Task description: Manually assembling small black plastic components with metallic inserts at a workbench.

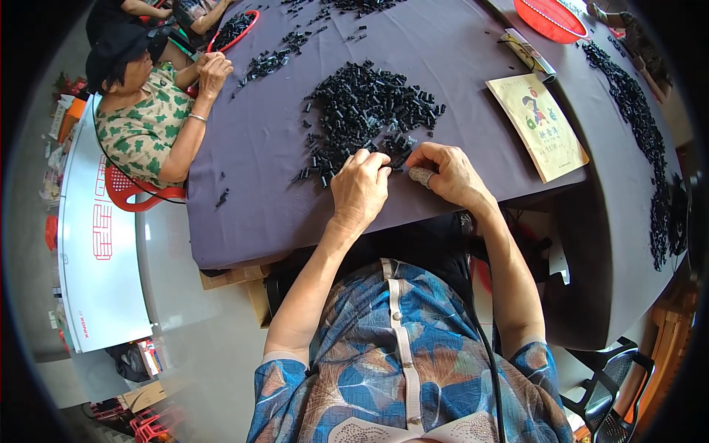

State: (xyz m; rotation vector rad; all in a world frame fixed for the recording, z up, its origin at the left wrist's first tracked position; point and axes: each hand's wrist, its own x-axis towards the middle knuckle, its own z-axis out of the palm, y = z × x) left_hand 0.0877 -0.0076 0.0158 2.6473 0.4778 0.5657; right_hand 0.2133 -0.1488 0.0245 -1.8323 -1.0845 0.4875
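A heap of small black tube-like pieces (369,103) lies on the grey cloth-covered table (251,199) in front of me. At its near edge, my left hand (360,189) is closed, thumb and index fingertip pinched together. My right hand (452,177) faces it, also closed in a pinch, with a pale grey speckled wrap on one finger. A small gap separates the two sets of fingertips. Dark pieces show close behind them, so I cannot make out what either pinch holds.
A yellow booklet (539,125) lies to the right, below a long narrow box (529,55). More black pieces (628,111) line the far right table. A red basket (552,18) stands at the back. At left, a person (148,111) in a green-patterned shirt sits on a red chair (133,193).
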